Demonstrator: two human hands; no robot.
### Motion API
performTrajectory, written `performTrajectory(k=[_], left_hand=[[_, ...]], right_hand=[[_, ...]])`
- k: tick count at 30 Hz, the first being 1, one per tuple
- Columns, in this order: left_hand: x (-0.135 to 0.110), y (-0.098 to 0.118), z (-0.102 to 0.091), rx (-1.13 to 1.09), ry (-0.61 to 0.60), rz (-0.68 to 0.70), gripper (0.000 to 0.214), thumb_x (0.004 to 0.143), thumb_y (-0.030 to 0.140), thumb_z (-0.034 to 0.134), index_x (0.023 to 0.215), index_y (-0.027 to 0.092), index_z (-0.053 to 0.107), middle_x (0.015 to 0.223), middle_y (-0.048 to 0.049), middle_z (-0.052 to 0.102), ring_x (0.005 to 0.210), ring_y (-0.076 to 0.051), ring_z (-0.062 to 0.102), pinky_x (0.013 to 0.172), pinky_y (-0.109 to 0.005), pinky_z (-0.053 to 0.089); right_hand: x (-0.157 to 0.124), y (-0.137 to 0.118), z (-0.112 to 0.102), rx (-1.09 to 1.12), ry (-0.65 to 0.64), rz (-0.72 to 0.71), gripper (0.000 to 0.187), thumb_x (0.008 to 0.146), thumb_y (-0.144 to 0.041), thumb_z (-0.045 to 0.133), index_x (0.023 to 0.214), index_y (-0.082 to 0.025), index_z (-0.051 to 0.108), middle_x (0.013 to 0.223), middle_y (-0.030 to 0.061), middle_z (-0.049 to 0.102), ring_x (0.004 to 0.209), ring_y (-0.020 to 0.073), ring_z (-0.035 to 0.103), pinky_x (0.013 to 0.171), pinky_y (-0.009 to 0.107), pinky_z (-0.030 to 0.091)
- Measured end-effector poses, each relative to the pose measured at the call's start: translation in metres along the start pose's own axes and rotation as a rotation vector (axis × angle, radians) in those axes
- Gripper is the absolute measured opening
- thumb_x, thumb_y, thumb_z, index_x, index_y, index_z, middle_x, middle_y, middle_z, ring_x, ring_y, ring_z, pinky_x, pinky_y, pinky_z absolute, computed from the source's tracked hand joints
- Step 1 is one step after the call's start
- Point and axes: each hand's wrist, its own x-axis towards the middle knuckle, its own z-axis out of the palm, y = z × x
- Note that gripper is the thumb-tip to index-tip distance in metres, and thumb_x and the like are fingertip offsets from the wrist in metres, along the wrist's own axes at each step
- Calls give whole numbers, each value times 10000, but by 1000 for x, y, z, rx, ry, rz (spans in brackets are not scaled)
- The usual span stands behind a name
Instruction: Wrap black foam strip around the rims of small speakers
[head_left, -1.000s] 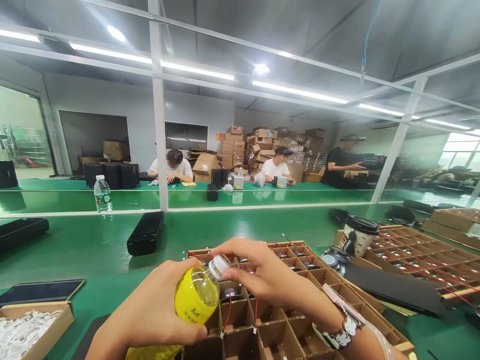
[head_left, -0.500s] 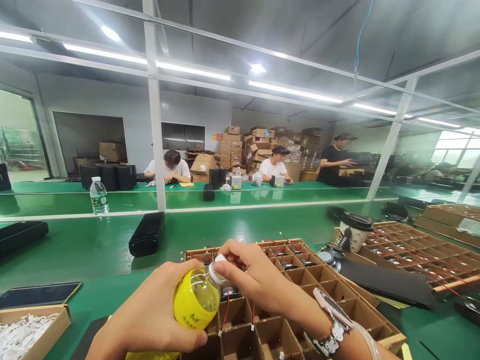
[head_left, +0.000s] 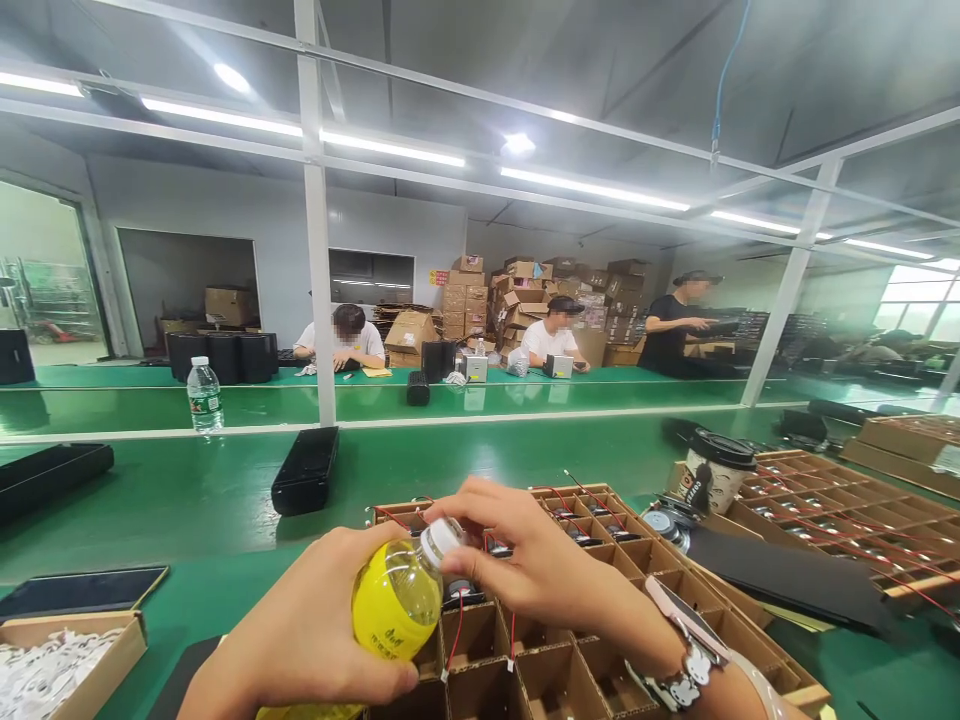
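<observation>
The left hand (head_left: 315,620) is wrapped around the body of a yellow bottle (head_left: 397,600), which tilts with its neck up toward the right hand (head_left: 525,555), and the right thumb and fingers pinch the white cap (head_left: 441,542) at its mouth; whether the cap is tight or loose I cannot tell. For this kind of grip, the sound way is to let the left hand steady the body firmly without squeezing it, since thin plastic would likely give and push liquid up the neck, while the right hand does the turning from the wrist, in line with the tilted neck. Bringing the bottle more upright would be safer, because it is held over a divided cardboard tray (head_left: 547,690) whose cells hold small speakers (head_left: 459,590) with red wires (head_left: 452,640), and a spill would probably land among them. The loose wire ends near the bottle could also snag on a sleeve or bracelet (head_left: 690,675). To the right, a lidded coffee cup (head_left: 716,475) stands near a flat black panel (head_left: 780,575); to the left lies a box of white pieces (head_left: 127,662). Farther off on the green surface (head_left: 420,455) lies a black case (head_left: 306,470).
</observation>
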Motion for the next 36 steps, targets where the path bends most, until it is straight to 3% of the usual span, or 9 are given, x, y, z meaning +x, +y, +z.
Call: performTrajectory(k=[4,7,10,13,18,23,28,32,36], left_hand=[[3,3,3,30,24,1,349,557,234,751,877,183,620,795,45,617,687,-153,495,605,-243,386],[3,6,4,34,32,7,349,548,229,758,862,187,611,788,54,596,690,-148,501,601,-232,391],[2,7,4,40,29,1,362,552,231,752,884,198,611,796,60,598,699,-150,511,609,-232,405],[0,7,4,73,40,-25,353,548,255,750,866,187,612,794,38,614,702,-170,507,619,-261,388],[-3,6,-1,44,-7,-40,385,535,272,744,891,191,621,830,21,635,724,-184,532,622,-253,406],[-7,2,-3,-21,-43,-21,371,488,297,747,821,204,613,758,24,615,672,-180,524,566,-245,386],[-5,3,0,-134,-53,126,387,508,339,761,850,213,629,777,25,622,696,-187,545,604,-240,435],[-4,5,3,-143,-41,96,364,507,302,759,833,213,622,769,25,625,662,-172,527,579,-230,442],[-3,7,7,-91,-31,36,312,491,221,734,778,221,611,721,34,625,620,-164,517,541,-230,415]], right_hand=[[0,0,5,-63,37,146,413,841,-524,643,880,-113,649,689,-8,535,607,12,354,592,162,228],[-3,-3,7,-90,36,183,485,859,-610,579,904,-129,622,758,-13,573,639,12,375,608,158,216],[-5,-7,6,-91,39,198,508,879,-633,527,951,-137,607,793,-9,578,667,20,400,616,155,231],[-4,-10,5,-90,35,208,468,899,-546,544,794,-90,561,715,-1,528,626,21,340,590,171,201],[-2,-10,-2,5,-43,27,257,897,-361,600,1020,-138,634,930,5,604,800,22,478,729,138,359],[-4,-10,-8,100,-109,-218,264,866,-138,600,1126,-154,641,1123,25,595,1056,28,541,963,146,443],[-5,-23,-16,141,-172,-323,353,827,37,487,1113,-94,647,1183,41,600,1146,32,555,1036,123,463],[-9,-27,-17,-28,-74,-303,288,856,-168,641,1138,-110,625,1066,12,640,979,12,583,890,91,449],[-11,-18,-8,-61,-31,42,448,778,-551,697,768,-113,600,667,-44,540,589,-18,373,547,123,256]])
